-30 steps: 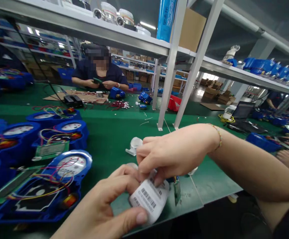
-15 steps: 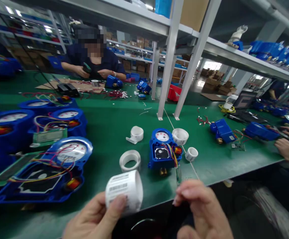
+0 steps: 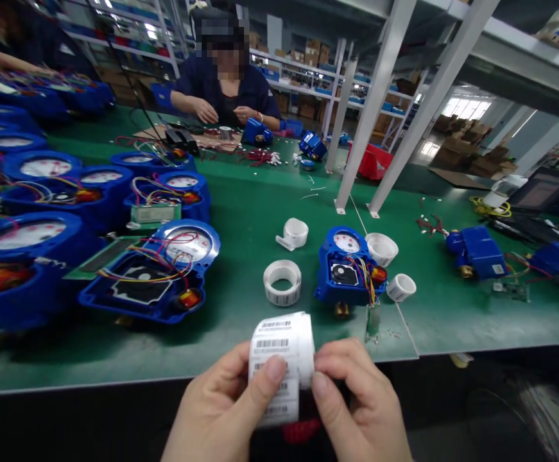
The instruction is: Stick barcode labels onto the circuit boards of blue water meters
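My left hand [image 3: 231,404] grips a roll of white barcode labels [image 3: 279,346], its thumb pressed on the printed face, and a strip of labels hangs down from it. My right hand [image 3: 356,398] is closed at the roll's right edge, thumb and forefinger pinched together; whatever lies between them is too small to tell. Just beyond the roll, a flat label ring [image 3: 282,295] rests on the green table. To its right stands an open blue meter [image 3: 344,276] with coloured wires and a small circuit board.
Many blue meters [image 3: 183,240] with loose wires fill the table's left side. Smaller label rolls [image 3: 401,288] lie around the middle meter. Metal shelf posts [image 3: 375,109] rise behind. Across the table [image 3: 231,212] sits a person [image 3: 226,90]; another person is at the far left.
My right hand has moved in to the label roll and closed at its edge. A strip of labels now hangs from the roll. The view has shifted, showing more of the left side.
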`<action>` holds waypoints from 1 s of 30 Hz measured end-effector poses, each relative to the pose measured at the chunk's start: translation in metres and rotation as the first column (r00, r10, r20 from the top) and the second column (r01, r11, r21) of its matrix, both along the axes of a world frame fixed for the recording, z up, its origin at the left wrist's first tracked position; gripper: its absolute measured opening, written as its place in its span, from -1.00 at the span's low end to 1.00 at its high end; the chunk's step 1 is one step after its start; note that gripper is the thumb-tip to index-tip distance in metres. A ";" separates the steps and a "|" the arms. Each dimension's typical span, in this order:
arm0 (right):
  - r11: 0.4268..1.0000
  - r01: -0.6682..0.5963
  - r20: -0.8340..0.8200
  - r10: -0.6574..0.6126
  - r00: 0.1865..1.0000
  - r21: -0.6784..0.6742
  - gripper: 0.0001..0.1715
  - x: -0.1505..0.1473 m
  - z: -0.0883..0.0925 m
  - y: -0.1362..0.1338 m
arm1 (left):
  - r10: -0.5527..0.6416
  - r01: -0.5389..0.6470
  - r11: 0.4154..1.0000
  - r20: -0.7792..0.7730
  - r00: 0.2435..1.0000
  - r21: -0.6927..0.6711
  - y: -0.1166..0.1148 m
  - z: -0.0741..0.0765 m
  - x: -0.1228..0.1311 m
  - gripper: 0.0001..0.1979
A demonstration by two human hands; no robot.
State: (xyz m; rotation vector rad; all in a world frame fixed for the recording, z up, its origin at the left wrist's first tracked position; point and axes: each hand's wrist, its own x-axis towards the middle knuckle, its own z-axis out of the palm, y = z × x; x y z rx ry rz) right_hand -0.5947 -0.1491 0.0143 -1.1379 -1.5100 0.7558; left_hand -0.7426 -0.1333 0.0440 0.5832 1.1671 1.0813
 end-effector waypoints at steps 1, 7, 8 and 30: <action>0.999 -0.037 -0.020 0.037 0.999 -0.025 -0.86 -0.001 0.000 0.001 | 0.006 -0.006 1.000 0.010 1.000 -0.024 0.000 -0.001 -0.002 -0.59; 0.969 -0.141 -0.130 0.117 0.985 -0.201 -0.79 -0.007 0.007 0.004 | 0.005 -0.001 0.998 0.063 0.998 -0.062 0.000 0.000 -0.005 -0.57; 0.967 -0.148 -0.102 0.129 0.986 -0.206 -0.77 -0.007 0.008 0.005 | -0.018 0.023 0.998 0.075 0.997 -0.066 0.000 0.000 -0.006 -0.57; 0.911 -0.154 -0.386 -0.007 0.923 -0.384 -0.84 -0.010 -0.006 0.017 | 0.123 -0.110 0.982 0.074 0.990 -0.150 0.011 -0.021 -0.018 -0.42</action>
